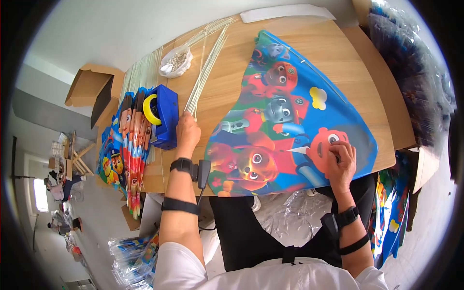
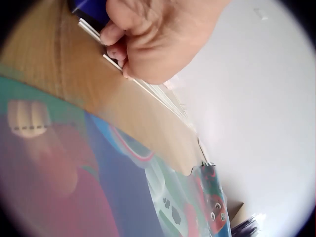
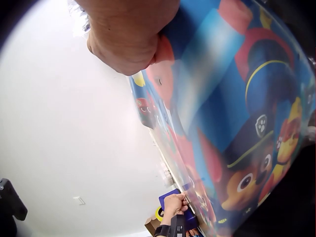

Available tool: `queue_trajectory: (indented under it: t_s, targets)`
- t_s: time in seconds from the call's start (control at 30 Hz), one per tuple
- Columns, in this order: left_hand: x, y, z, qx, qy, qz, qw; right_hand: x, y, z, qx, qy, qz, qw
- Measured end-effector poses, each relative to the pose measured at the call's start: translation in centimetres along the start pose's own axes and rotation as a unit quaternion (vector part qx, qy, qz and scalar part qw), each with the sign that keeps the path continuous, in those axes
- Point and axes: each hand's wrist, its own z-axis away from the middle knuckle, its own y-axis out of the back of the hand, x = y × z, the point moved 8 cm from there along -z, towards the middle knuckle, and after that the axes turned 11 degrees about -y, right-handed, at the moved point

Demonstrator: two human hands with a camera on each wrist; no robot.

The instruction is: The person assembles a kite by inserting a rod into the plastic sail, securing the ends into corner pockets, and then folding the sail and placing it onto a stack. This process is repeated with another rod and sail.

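Observation:
My left hand [image 1: 188, 130] is at the near end of a bundle of thin white rods [image 1: 207, 72], fingers curled, pinching at the rods. In the left wrist view a rod end [image 2: 112, 61] sticks out beside the fingertips. A blue cartoon-printed kite sail [image 1: 290, 125] lies spread on the table, its near part hanging over the front edge. A rod [image 1: 319, 75] runs along its right side, with a small white piece [image 1: 303, 61] there. My right hand [image 1: 342, 159] rests on the sail near its lower right corner, fingers loosely bent; its fingertips are partly hidden in the right wrist view.
Left of the rods stand a blue tape dispenser [image 1: 168, 116] with a yellow roll and a stack of folded printed kites [image 1: 133, 140]. Behind is a clear tub [image 1: 175, 62] of small pieces. Cardboard boxes [image 1: 94, 87] and plastic-wrapped bundles [image 1: 411, 67] flank the wooden table [image 1: 357, 58].

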Motion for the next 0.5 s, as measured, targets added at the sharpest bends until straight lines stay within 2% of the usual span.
queue_trajectory:
  t_s: [0.03, 0.13, 0.2, 0.27, 0.33, 0.37, 0.43, 0.5]
  targets:
    - [0.5, 0.5, 0.8, 0.034, -0.031, 0.005, 0.999, 0.0, 0.0, 0.0, -0.003, 0.005, 0.007, 1.000]
    - [2.6, 2.0, 3.3, 0.011, -0.069, 0.015, 0.997, 0.2, 0.1, 0.0, 0.000, 0.008, 0.007, 1.000]
    - [4.8, 3.0, 5.3, 0.001, -0.127, 0.039, 0.991, 0.7, 0.5, 0.1, -0.004, -0.007, -0.040, 0.999]
    - [7.2, 3.7, 7.6, -0.024, -0.153, 0.065, 0.986, 2.4, 1.0, 0.2, -0.014, -0.090, -0.209, 0.974]
    - [10.0, 3.7, 9.9, -0.082, -0.228, 0.066, 0.968, 5.1, 1.7, 0.2, 0.030, -0.124, -0.284, 0.950]
    - [10.8, 4.0, 10.6, -0.087, -0.233, 0.075, 0.966, 5.4, 2.1, 0.2, 0.035, -0.128, -0.275, 0.952]
    - [12.8, 3.7, 11.9, -0.125, -0.288, 0.040, 0.949, 6.2, 2.3, 0.5, 0.037, -0.163, -0.367, 0.915]
    - [13.5, 3.6, 12.3, -0.137, -0.295, 0.043, 0.945, 5.9, 2.3, 0.9, 0.030, -0.153, -0.361, 0.919]
